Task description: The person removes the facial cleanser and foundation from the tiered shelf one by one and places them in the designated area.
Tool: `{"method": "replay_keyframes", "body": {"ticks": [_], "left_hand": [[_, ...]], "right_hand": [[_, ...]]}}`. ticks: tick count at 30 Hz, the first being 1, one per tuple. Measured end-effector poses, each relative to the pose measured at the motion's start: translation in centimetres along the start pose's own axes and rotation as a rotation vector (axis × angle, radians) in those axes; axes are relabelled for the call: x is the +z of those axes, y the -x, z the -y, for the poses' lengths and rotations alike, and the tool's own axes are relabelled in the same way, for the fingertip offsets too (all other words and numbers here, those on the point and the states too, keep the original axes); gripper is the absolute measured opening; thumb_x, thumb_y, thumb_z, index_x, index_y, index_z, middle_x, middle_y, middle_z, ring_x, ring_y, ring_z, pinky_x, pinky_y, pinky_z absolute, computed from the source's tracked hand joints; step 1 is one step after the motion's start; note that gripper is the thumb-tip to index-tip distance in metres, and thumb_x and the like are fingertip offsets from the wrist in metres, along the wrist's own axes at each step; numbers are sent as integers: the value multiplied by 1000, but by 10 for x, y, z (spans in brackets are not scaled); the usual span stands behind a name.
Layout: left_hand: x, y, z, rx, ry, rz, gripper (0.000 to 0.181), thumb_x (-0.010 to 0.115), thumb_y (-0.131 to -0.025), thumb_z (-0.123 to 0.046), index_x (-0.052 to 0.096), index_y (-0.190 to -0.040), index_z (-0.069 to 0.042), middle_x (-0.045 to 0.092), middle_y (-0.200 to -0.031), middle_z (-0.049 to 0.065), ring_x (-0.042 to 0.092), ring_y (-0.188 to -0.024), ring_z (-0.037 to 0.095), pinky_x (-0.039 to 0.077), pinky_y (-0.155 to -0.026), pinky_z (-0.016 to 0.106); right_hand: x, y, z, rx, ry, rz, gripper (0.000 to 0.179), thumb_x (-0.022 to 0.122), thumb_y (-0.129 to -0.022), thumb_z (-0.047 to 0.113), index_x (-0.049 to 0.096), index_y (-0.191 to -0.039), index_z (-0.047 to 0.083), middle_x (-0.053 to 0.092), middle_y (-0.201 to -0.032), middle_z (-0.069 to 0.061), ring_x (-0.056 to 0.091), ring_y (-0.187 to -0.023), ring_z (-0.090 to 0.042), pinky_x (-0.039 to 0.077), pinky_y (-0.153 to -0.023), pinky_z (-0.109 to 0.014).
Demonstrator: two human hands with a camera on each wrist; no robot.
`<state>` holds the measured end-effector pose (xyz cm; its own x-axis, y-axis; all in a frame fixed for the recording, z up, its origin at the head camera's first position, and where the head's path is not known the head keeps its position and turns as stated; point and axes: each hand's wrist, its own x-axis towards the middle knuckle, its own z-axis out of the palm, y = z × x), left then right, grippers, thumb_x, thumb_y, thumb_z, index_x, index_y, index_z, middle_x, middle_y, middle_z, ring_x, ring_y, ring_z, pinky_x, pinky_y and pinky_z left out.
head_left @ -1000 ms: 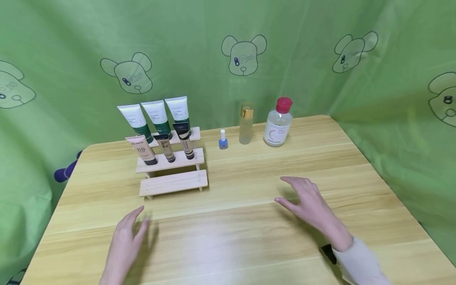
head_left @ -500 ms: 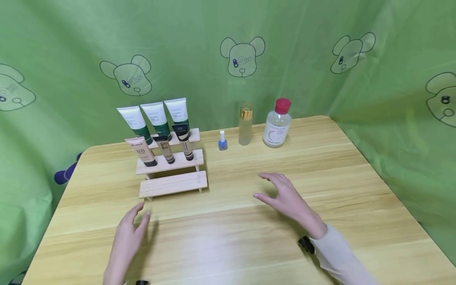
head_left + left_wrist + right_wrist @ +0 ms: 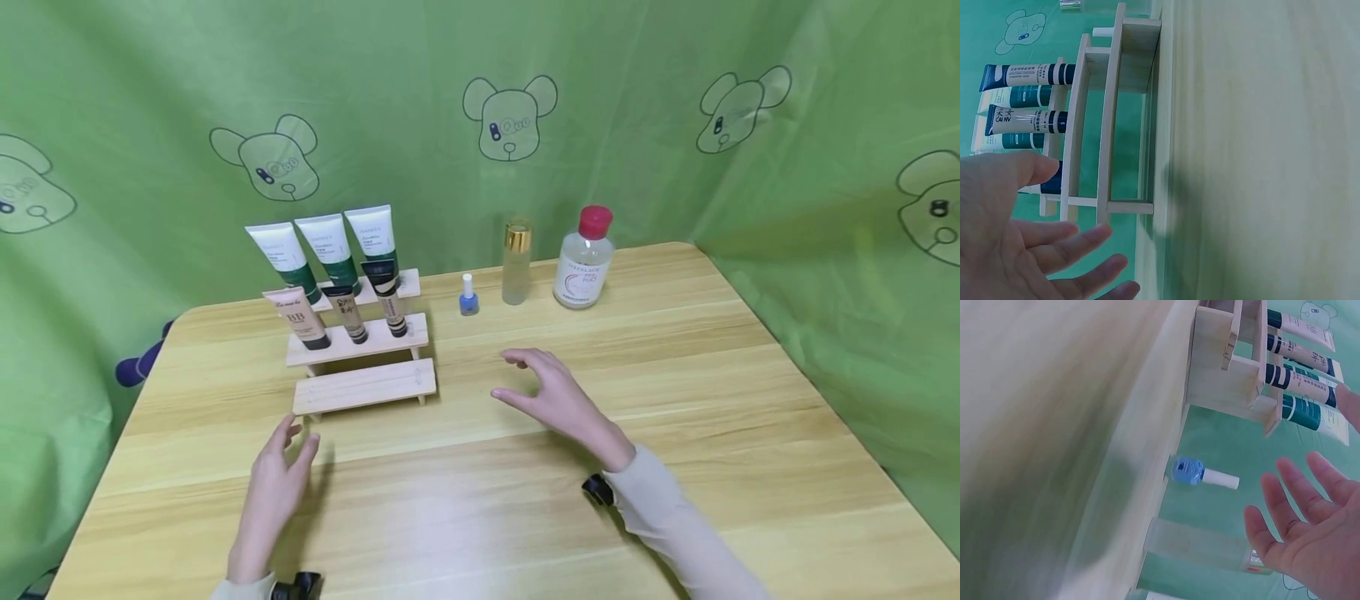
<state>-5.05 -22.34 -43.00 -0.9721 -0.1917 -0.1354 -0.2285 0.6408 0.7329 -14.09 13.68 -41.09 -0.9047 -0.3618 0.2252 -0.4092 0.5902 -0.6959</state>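
Note:
My left hand hovers over the table by the front left corner of a three-step wooden stand, thumb and fingers apart and nothing between them. My right hand is to the right of the stand, also holding nothing, its fingers spread in the right wrist view. On the stand's top step are three white-and-green tubes. Its middle step bears a pink BB tube and two beige tubes with black ends; the lowest step is bare. A blue nail polish bottle with a white cap stands right of the stand.
Behind my right hand, a clear bottle with a gold cap and a larger clear bottle with a red cap stand near the table's back edge. A green curtain hangs behind the wooden table.
My right hand has moved left across the table, toward the stand. The left hand has shifted slightly forward, closer to the stand's front corner. The bottles and tubes stay put.

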Motion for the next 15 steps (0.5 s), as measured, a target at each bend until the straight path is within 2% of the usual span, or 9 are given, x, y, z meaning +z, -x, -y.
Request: {"method": "replay_keyframes", "body": {"ticks": [9,15], "left_hand": [[5,-14,-1,-40,72,-30,67,43,-101,-35,16,-149,4,37,-142,28,33,-131,46,26,-109,58],[8,-17,-1,-69,105,-58,65,45,-101,-32,19,-147,6,40,-140,28,35,-129,46,27,-109,58]], "right_hand": [[15,-20,8,-7,-41,11,57,75,-81,31,55,-128,6,60,-124,-10,54,-111,-28,46,-95,-47],[24,-32,15,1,-59,36,59,75,-81,34,55,-130,7,59,-125,-9,53,-112,-26,45,-96,-46]]}}
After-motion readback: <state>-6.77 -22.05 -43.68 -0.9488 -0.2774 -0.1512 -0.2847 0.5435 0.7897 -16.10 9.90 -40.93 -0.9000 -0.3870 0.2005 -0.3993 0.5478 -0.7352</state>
